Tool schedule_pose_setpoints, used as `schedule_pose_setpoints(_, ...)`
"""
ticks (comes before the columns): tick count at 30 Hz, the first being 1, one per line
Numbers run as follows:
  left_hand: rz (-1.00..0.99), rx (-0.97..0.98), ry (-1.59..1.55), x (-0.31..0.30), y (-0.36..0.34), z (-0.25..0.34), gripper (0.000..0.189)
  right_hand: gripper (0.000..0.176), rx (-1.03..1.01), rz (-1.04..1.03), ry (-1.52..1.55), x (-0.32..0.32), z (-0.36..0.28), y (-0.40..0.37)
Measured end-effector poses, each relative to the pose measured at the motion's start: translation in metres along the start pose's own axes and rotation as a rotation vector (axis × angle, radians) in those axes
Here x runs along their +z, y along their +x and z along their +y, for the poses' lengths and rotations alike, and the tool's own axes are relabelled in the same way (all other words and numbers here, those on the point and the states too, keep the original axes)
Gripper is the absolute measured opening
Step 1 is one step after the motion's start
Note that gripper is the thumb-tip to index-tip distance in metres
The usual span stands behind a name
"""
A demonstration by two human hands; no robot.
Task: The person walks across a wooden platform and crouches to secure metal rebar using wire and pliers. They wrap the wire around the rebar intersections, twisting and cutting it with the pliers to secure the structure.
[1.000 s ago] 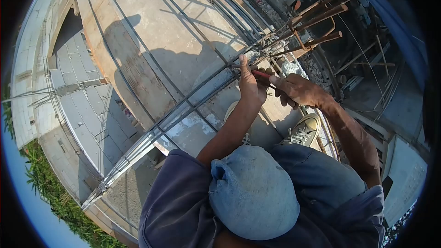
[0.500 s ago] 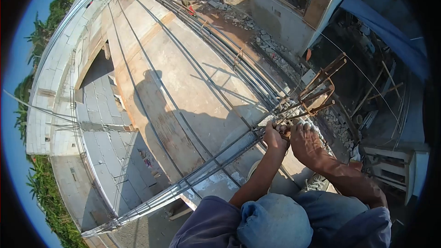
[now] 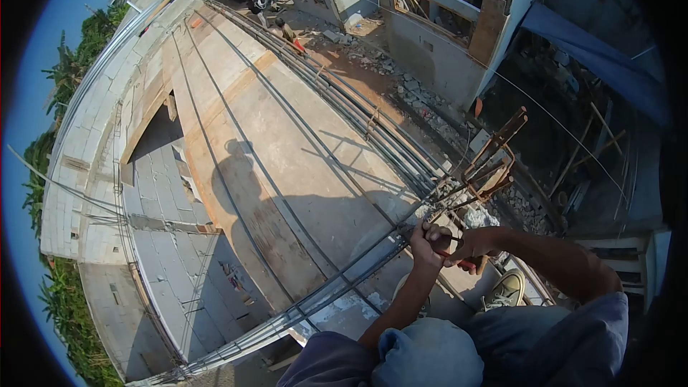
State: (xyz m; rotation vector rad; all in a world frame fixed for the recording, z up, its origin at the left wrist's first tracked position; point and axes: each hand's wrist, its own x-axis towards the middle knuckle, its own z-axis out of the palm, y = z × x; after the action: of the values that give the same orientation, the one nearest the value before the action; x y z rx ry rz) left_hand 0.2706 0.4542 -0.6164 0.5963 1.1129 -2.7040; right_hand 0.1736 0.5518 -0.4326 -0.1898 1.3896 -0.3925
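My right hand [image 3: 479, 244] is closed around a hand tool with red grips [image 3: 467, 266], which looks like pliers; its dark end points toward my left hand. My left hand [image 3: 428, 244] is curled shut right beside it, its fingertips close to the crossing steel bars. What those fingers pinch is too small to make out. Both hands are over the near corner of the deck, where the long rebar [image 3: 351, 266] meets the crosswise bars. Just beyond them, rusty bent rebar [image 3: 494, 161] sticks up from broken concrete.
Plywood formwork [image 3: 315, 179] with rebar laid across it spreads ahead and left. An opening shows block wall [image 3: 179, 272] below. My shoe [image 3: 507, 288] stands at the right edge. Beyond the edge lie rubble [image 3: 423, 100] and a lower level, where a person [image 3: 285, 31] is.
My right hand has turned and pulled back slightly toward me, bringing the red-gripped tool into clearer view. My left hand has lowered a little, and the camera view has shifted slightly.
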Motion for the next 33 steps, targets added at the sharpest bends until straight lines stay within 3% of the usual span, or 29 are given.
schedule_pose_setpoints(1, 0.051, 0.1, 0.145, 0.008, 0.004, -0.004, 0.032, 0.038, 0.048, 0.085, -0.23, 0.0, -0.015, -0.015)
schedule_pose_setpoints(2, 0.119, 0.193, 0.302, 0.017, 0.007, -0.008, 0.032, 0.038, 0.049, 0.086, -0.241, 0.006, -0.018, -0.027)
schedule_pose_setpoints(4, 0.222, 0.321, 0.489, 0.036, 0.013, -0.014, 0.032, 0.039, -0.275, 0.724, -0.997, 0.025, -0.014, -0.039)
schedule_pose_setpoints(6, 0.399, 0.273, 0.6, 0.072, 0.002, -0.029, 0.029, 0.036, -0.29, 0.791, -0.992, 0.036, -0.012, -0.032)
schedule_pose_setpoints(9, 0.245, 0.326, 0.76, 0.087, -0.014, -0.027, 0.021, 0.032, -0.441, 0.875, -1.111, 0.024, -0.002, -0.019)
schedule_pose_setpoints(11, 0.171, 0.321, 0.816, 0.095, -0.04, -0.036, 0.019, 0.033, -0.383, 0.379, -0.542, 0.012, -0.012, -0.034)
schedule_pose_setpoints(12, 0.1, 0.309, 0.87, 0.1, -0.047, -0.036, 0.018, 0.037, -0.531, 0.491, -0.555, 0.017, 0.009, -0.016)
schedule_pose_setpoints(13, 0.102, 0.316, 0.876, 0.103, -0.051, -0.033, 0.018, 0.037, -0.539, 0.487, -0.552, 0.026, 0.016, -0.003)
schedule_pose_setpoints(15, 0.17, 0.604, 0.918, 0.106, -0.056, -0.029, 0.021, 0.042, -0.652, 0.6, -0.458, 0.042, 0.028, 0.011)
schedule_pose_setpoints(16, 0.235, 0.613, 0.963, 0.112, -0.059, -0.026, 0.024, 0.051, -0.679, 0.64, -0.218, 0.056, 0.027, 0.011)
schedule_pose_setpoints(17, 0.236, 0.616, 0.965, 0.114, -0.061, -0.028, 0.024, 0.051, -0.681, 0.637, -0.217, 0.06, 0.021, 0.01)
schedule_pose_setpoints(19, 0.015, 0.929, 1.194, 0.118, -0.066, -0.034, 0.023, 0.073, -0.798, 0.555, 0.37, 0.07, 0.013, 0.007)
schedule_pose_setpoints(21, -0.05, 1.024, 1.326, 0.117, -0.07, -0.043, 0.03, 0.075, -0.778, 0.379, 0.695, 0.068, 0.029, 0.055)
schedule_pose_setpoints(22, -0.141, 1.072, 1.354, 0.118, -0.069, -0.051, 0.032, 0.07, -0.88, 0.337, 0.806, 0.066, 0.026, 0.066)
schedule_pose_setpoints(24, -0.291, 1.137, 1.454, 0.119, -0.07, -0.057, 0.034, 0.065, -0.989, 0.296, 0.922, 0.063, 0.024, 0.069)
schedule_pose_setpoints(26, -0.348, 1.205, 1.52, 0.118, -0.067, -0.063, 0.033, 0.059, -0.864, 0.356, 0.579, 0.063, 0.008, 0.047)
schedule_pose_setpoints(30, -0.402, 1.304, 1.618, 0.12, -0.067, -0.065, 0.03, 0.039, -1.036, 0.481, 0.583, 0.087, 0.009, 0.077)
schedule_pose_setpoints(32, -0.44, 1.329, 1.631, 0.123, -0.065, -0.063, 0.029, 0.028, -1.021, 0.819, 0.335, 0.087, -0.011, 0.049)
schedule_pose_setpoints(33, -0.468, 1.356, 1.647, 0.126, -0.068, -0.062, 0.028, 0.028, -1.023, 0.815, 0.341, 0.084, -0.011, 0.048)
